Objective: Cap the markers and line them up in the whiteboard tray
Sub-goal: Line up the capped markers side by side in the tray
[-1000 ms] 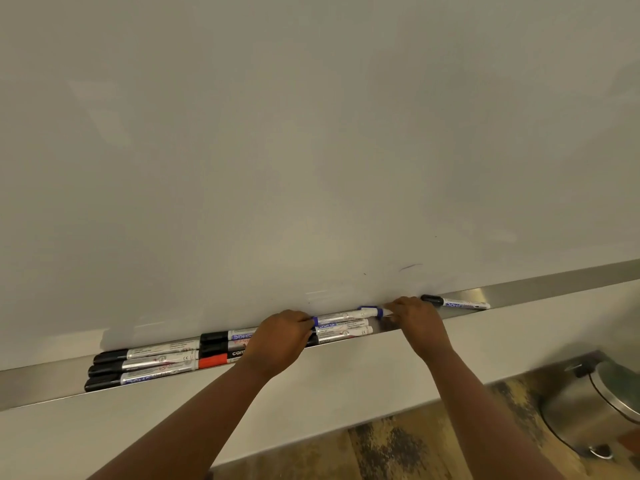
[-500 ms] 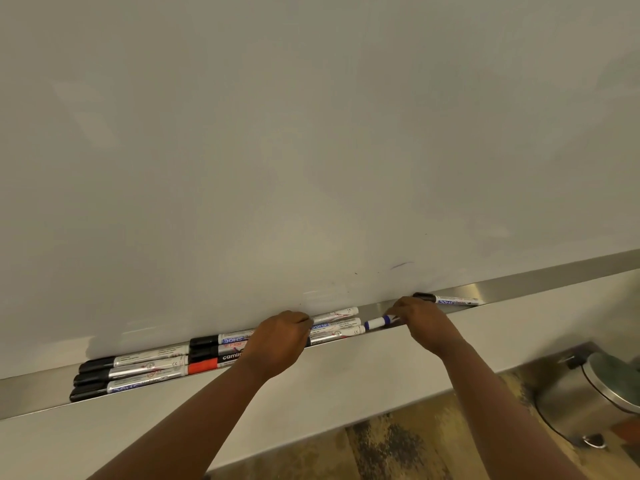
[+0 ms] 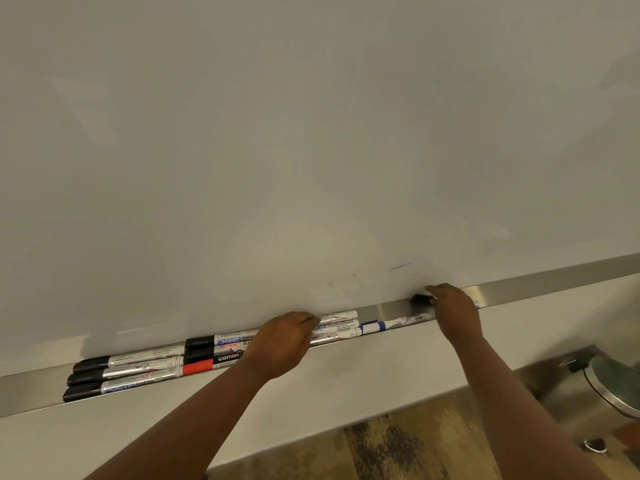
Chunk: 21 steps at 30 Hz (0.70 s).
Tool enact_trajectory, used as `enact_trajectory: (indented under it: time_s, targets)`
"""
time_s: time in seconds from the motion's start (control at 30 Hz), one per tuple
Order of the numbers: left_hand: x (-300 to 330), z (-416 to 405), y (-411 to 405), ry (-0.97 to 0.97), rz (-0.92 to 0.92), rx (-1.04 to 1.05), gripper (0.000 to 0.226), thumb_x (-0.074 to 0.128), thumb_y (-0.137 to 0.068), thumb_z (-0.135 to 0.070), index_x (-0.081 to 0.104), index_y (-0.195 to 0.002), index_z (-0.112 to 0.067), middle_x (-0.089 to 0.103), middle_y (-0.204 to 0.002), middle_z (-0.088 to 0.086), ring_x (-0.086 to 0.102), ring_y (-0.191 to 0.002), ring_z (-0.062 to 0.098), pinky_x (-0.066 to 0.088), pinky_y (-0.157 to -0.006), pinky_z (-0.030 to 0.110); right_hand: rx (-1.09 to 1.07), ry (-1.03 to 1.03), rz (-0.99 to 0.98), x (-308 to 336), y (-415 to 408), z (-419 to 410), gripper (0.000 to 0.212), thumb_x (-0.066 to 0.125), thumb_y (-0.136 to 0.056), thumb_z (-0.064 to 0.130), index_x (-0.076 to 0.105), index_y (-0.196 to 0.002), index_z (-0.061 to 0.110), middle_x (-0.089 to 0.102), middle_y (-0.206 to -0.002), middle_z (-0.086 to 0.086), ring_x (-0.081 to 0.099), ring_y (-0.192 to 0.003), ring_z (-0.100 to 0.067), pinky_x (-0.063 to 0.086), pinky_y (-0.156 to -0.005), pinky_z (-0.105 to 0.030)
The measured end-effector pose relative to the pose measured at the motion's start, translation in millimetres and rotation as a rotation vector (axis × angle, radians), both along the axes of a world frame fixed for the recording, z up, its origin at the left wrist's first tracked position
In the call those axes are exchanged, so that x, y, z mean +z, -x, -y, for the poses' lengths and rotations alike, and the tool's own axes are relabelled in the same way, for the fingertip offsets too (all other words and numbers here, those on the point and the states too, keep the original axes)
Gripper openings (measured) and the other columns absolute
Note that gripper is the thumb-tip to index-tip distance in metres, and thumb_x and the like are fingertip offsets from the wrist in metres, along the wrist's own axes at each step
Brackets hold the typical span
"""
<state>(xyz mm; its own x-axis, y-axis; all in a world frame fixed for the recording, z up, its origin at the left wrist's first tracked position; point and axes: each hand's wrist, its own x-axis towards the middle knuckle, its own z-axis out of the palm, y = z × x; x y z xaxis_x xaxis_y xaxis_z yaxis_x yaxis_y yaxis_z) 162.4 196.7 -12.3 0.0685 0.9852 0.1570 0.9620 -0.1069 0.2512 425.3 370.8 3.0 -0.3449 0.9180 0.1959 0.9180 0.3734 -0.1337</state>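
A metal whiteboard tray [image 3: 554, 277] runs along the bottom of the whiteboard. Several capped markers lie in rows in it: black-capped ones [image 3: 128, 370] at the far left, then a red-capped one [image 3: 197, 367]. My left hand [image 3: 284, 341] lies curled over the middle group of markers [image 3: 337, 327]. A blue-capped marker [image 3: 381, 325] rests in the tray just right of that group. Further right, my right hand [image 3: 453, 310] closes over a black-capped marker [image 3: 420, 299]; only its cap shows.
A steel pedal bin [image 3: 616, 386] stands on the patterned floor [image 3: 398, 445] at the lower right. A white wall panel [image 3: 346, 382] runs below the tray. The whiteboard [image 3: 311, 133] carries a few faint marks.
My right hand set the blue-capped marker down in the tray, let go, and moved right onto the black-capped marker. My left hand stayed on the middle markers.
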Motion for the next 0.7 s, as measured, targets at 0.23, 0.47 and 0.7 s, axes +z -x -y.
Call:
enact_trajectory:
  time_s: [0.23,0.47,0.7]
  targets:
    - [0.3,-2.4,-1.4,0.015,-0.035,0.005,0.037,0.037,-0.095,-0.020,0.046,-0.131,-0.015,0.053,-0.133,0.003,0.050,-0.118,0.022,0.043,-0.095,0.033,-0.027,0.083,0.232,-1.2,-5.9,-12.8,0.034,0.044,-0.090,0.004,0.057,-0.119,0.017,0.064,-0.113,-0.008,0.058,-0.102,-0.026,0.047,-0.085,-0.034]
    - [1.6,-3.6,-3.2,0.021,-0.059,0.005,0.038,0.035,-0.095,-0.019,0.045,-0.132,-0.015,0.052,-0.135,0.002,0.049,-0.119,0.022,0.043,-0.095,0.032,0.288,-0.018,-0.002,4.1,7.3,-1.1,0.020,0.059,-0.084,0.011,0.066,-0.103,0.009,0.069,-0.097,-0.012,0.061,-0.089,-0.032,0.047,-0.075,-0.040]
    - [3.9,-8.5,-5.7,0.024,-0.077,-0.006,0.037,0.035,-0.096,-0.019,0.046,-0.132,-0.016,0.053,-0.134,0.001,0.049,-0.118,0.020,0.042,-0.093,0.031,0.496,0.076,0.018,6.5,45.3,17.0,0.027,0.056,-0.086,0.019,0.061,-0.113,0.020,0.069,-0.105,-0.005,0.059,-0.096,-0.024,0.038,-0.078,-0.030]
